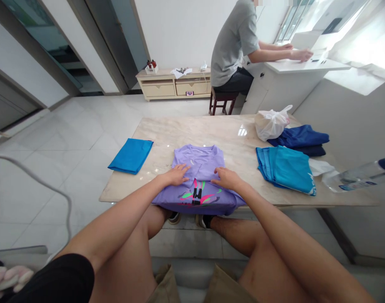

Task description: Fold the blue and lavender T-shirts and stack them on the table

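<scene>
A purple T-shirt point(200, 158) lies in front of me on the table, collar facing away. Its sides are folded inward, and its lower part, with a pink, green and black print, hangs over the near edge. My left hand point(177, 174) rests on the left side of the shirt, fingers spread. On the right side my right hand point(227, 177) touches the fabric with bent fingers held apart. To the left lies a folded blue garment point(131, 155). A stack of folded teal-blue garments point(285, 168) is at the right.
The marble-like table point(192, 126) also holds a white plastic bag point(270, 124), dark blue clothes point(302, 136) and a clear bottle point(356, 176) on the right. Beyond it, a person in a grey shirt point(232, 46) sits on a stool at a white counter point(302, 65). A low cabinet point(161, 88) lines the wall.
</scene>
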The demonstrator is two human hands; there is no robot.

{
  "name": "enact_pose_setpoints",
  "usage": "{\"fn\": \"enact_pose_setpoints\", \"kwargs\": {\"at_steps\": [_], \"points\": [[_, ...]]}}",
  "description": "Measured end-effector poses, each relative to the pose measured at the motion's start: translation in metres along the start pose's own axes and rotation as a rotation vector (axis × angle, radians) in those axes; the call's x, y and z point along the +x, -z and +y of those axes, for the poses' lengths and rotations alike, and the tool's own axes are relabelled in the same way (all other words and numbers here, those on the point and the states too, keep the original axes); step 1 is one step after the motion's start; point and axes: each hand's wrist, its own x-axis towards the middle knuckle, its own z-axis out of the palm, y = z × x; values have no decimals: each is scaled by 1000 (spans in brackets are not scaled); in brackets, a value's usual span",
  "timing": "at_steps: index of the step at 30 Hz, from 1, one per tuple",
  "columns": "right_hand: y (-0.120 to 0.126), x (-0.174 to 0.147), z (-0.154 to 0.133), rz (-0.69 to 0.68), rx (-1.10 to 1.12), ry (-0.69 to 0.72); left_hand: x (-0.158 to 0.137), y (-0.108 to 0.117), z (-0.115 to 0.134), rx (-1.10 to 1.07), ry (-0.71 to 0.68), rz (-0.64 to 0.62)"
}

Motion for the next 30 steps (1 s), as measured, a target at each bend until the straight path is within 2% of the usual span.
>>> {"fn": "enact_pose_setpoints", "kwargs": {"at_steps": [3, 6, 9, 11, 15, 20, 25, 30], "points": [[-6, 2, -2, -17, -52, -52, 3, -4, -4, -12, -6, -45], [-1, 6, 4, -41, -28, -119, 6, -6, -9, -25, -22, -30], [7, 9, 12, 74, -14, -190, 7, -10, -12, -44, -5, -17], [10, 10, 11, 116, -14, -151, 5, -12, -14, -46, 1, -10], [8, 9, -7, -3, -23, -31, -5, -14, -15, -36, 12, -4], [0, 15, -27, 6, -90, -41, -19, -15, -20, -27, 43, 6], [2, 23, -24, -21, -65, -46, -19, -12, -24, -28, -15, 27], [10, 25, -12, 25, 40, -26, -13, -9, -23, -73, -34, 41]]}}
